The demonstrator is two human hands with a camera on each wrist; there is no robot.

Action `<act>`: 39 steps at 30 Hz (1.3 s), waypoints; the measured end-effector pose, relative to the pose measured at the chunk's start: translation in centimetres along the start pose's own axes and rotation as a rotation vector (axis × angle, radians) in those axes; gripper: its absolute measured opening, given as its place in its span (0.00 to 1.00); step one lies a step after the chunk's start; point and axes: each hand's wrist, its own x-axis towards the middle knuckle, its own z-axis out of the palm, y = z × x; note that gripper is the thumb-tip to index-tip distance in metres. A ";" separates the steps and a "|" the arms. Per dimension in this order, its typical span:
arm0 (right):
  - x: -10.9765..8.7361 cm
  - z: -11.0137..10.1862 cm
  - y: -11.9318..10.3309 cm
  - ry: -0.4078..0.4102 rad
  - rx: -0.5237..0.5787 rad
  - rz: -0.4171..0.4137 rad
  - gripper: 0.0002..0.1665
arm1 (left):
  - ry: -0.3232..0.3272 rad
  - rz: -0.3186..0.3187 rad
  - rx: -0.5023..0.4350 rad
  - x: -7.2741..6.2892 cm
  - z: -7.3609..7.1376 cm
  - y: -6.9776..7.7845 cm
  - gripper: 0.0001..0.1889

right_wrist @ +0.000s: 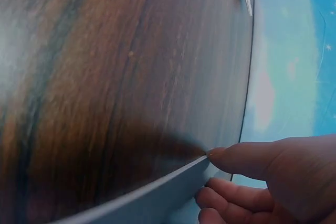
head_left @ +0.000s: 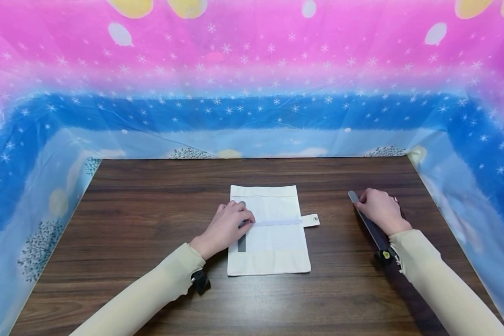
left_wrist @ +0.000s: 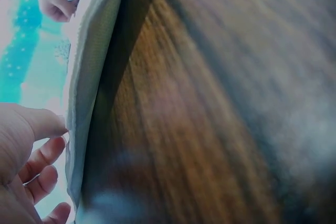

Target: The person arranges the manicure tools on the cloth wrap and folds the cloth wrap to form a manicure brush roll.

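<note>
A white cloth pouch (head_left: 277, 247) lies unfolded on the table, with a pale lilac band (head_left: 277, 223) across its middle. My left hand (head_left: 231, 221) reaches over its left side, pinching the band between thumb and fingertips. Under that hand, a flat dark-grey strip (head_left: 241, 242) lies along the pouch's left side, its lower end at the bottom fold. My right hand (head_left: 380, 210), off to the right, grips a long flat grey metal strip (head_left: 367, 224) near its rounded far end. In the right wrist view, thumb and curled fingers hold this strip (right_wrist: 152, 195) on edge.
A short strap with a snap button (head_left: 315, 219) sticks out from the pouch's right side. The wooden table (head_left: 151, 186) ends at a patterned cloth backdrop (head_left: 252, 112) on the far side and both flanks.
</note>
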 end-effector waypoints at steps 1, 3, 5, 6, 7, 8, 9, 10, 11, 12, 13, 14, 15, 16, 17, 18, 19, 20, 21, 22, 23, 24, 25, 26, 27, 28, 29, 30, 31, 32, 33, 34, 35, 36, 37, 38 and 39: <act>0.1 0.1 -0.1 0.002 0.002 0.000 0.19 | 0.001 0.001 0.002 0.0 0.0 0.0 0.03; 0.2 0.2 -0.2 0.007 0.005 -0.003 0.18 | 0.004 0.003 0.005 0.0 0.0 0.0 0.03; 0.3 0.3 -0.3 0.008 0.011 -0.006 0.18 | 0.004 0.005 0.006 0.0 0.0 0.0 0.03; 0.4 0.3 -0.3 0.004 0.020 -0.009 0.18 | 0.007 0.006 0.008 0.0 0.1 0.0 0.03; 0.4 0.3 -0.3 0.000 0.028 -0.011 0.18 | 0.009 0.006 0.009 0.0 0.1 0.0 0.03; 0.5 0.2 -0.4 -0.006 0.037 -0.012 0.18 | 0.012 0.008 0.011 0.1 0.1 0.0 0.03; 0.6 0.2 -0.4 -0.013 0.047 -0.012 0.18 | 0.015 0.009 0.013 0.1 0.1 0.0 0.03; 0.8 0.2 -0.4 -0.019 0.056 -0.014 0.18 | 0.017 0.010 0.013 0.1 0.1 -0.1 0.03; 0.9 0.1 -0.5 -0.029 0.067 -0.014 0.18 | 0.017 0.010 0.014 0.1 0.1 -0.1 0.03; 1.1 0.1 -0.5 -0.040 0.079 -0.011 0.18 | 0.015 0.010 0.016 0.1 0.1 -0.1 0.03; 1.2 0.1 -0.5 -0.051 0.088 -0.004 0.19 | 0.010 0.008 0.015 0.1 0.1 -0.1 0.03; 1.4 0.0 -0.5 -0.063 0.098 0.001 0.19 | 0.007 0.008 0.015 0.1 0.1 0.0 0.03; 1.6 0.0 -0.5 -0.076 0.108 0.005 0.19 | 0.002 0.005 0.016 0.1 0.1 0.0 0.04; 1.8 0.0 -0.4 -0.088 0.118 0.009 0.19 | -0.002 0.003 0.018 0.1 0.1 0.0 0.04; 2.0 0.1 -0.4 -0.099 0.128 0.012 0.20 | -0.006 0.001 0.020 0.0 0.1 0.0 0.04; 2.1 0.1 -0.4 -0.107 0.137 0.012 0.20 | -0.007 -0.001 0.021 0.0 0.1 0.0 0.04; 2.2 0.1 -0.3 -0.112 0.145 0.014 0.20 | -0.006 -0.003 0.021 0.0 0.1 0.0 0.04; 2.2 0.1 -0.3 -0.114 0.152 0.012 0.20 | -0.005 -0.003 0.021 -0.1 0.1 0.0 0.04; 2.2 0.1 -0.4 -0.116 0.163 0.011 0.20 | -0.004 -0.004 0.022 -0.1 0.1 0.0 0.04; 2.3 0.1 -0.5 -0.114 0.169 0.006 0.20 | -0.002 -0.003 0.020 -0.1 0.1 0.0 0.04; 2.3 0.1 -0.6 -0.113 0.178 0.000 0.20 | 0.001 -0.001 0.018 -0.1 0.1 0.1 0.04; 2.3 0.1 -0.7 -0.111 0.189 -0.006 0.20 | 0.003 0.000 0.016 -0.1 0.1 0.1 0.04; 2.3 0.2 -0.9 -0.110 0.199 -0.010 0.20 | 0.005 0.002 0.016 -0.1 0.1 0.1 0.04; 2.4 0.2 -1.0 -0.110 0.210 -0.019 0.20 | 0.007 0.004 0.016 -0.1 0.1 0.1 0.04; 2.4 0.3 -1.1 -0.112 0.222 -0.028 0.19 | 0.010 0.006 0.015 -0.1 0.1 0.1 0.04; 2.4 0.4 -1.3 -0.110 0.228 -0.038 0.19 | 0.012 0.008 0.016 -0.1 0.1 0.1 0.04; 2.5 0.4 -1.4 -0.110 0.235 -0.044 0.18 | 0.013 0.011 0.018 -0.1 0.1 0.1 0.04; 2.5 0.4 -1.5 -0.109 0.239 -0.048 0.17 | 0.011 0.011 0.020 -0.1 0.1 0.1 0.04; 2.5 0.4 -1.6 -0.106 0.239 -0.053 0.17 | 0.011 0.012 0.021 -0.1 0.1 0.1 0.04; 2.5 0.4 -1.7 -0.106 0.245 -0.057 0.16 | 0.011 0.012 0.021 -0.1 0.1 0.1 0.04; 2.6 0.3 -1.9 -0.105 0.248 -0.060 0.16 | 0.011 0.013 0.021 -0.1 0.1 0.1 0.04; 2.6 0.3 -2.0 -0.104 0.252 -0.064 0.16 | 0.011 0.012 0.021 -0.1 0.1 0.1 0.04; 2.6 0.2 -2.2 -0.105 0.257 -0.067 0.15 | 0.012 0.011 0.020 -0.2 0.1 0.1 0.04; 2.7 0.1 -2.4 -0.107 0.264 -0.072 0.15 | 0.014 0.010 0.018 -0.2 0.1 0.1 0.04; 2.8 -0.1 -2.6 -0.109 0.269 -0.079 0.15 | 0.017 0.007 0.016 -0.2 0.1 0.1 0.04; 2.8 -0.3 -2.9 -0.113 0.274 -0.085 0.15 | 0.018 0.005 0.015 -0.2 0.1 0.1 0.04; 2.9 -0.5 -3.3 -0.116 0.277 -0.093 0.15 | 0.019 0.004 0.013 -0.3 0.1 0.1 0.04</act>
